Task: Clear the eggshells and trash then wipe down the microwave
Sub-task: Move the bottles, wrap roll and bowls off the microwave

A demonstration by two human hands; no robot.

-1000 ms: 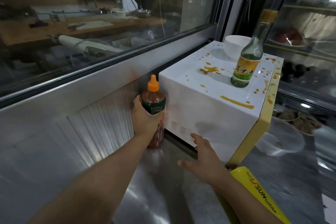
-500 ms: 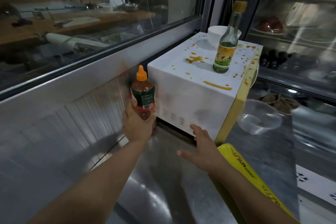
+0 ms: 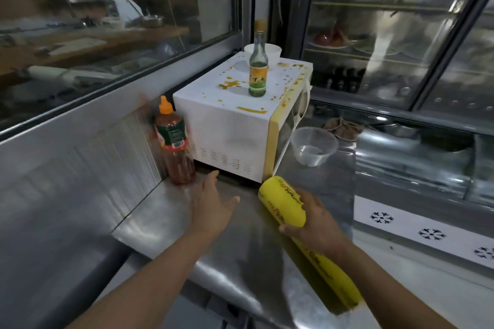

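Note:
A white microwave (image 3: pixel 230 139) with a yellow front stands on the steel counter, its top splashed with yellow-brown stains. On it stand a glass bottle with a yellow-green label (image 3: pixel 258 72) and a white bowl (image 3: pixel 272 51). A red sauce bottle with an orange cap (image 3: pixel 173 141) stands against the microwave's left side. My left hand (image 3: pixel 211 208) hovers open just in front of that bottle, touching nothing. My right hand (image 3: pixel 315 224) grips a long yellow roll (image 3: pixel 283 200) lying on the counter. Brown shell-like scraps (image 3: pixel 344 127) lie behind a clear plastic bowl (image 3: pixel 312 145).
The steel counter (image 3: pixel 235 256) runs from me to the microwave, with a ribbed steel wall (image 3: pixel 88 168) and a window on the left. A glass-door fridge (image 3: pixel 387 35) stands behind on the right. A white panel with snowflake marks (image 3: pixel 427 232) lies lower right.
My left hand has let go of the red sauce bottle and drawn back from it. My right hand has left the microwave's side and taken hold of the yellow roll. The view has pulled back.

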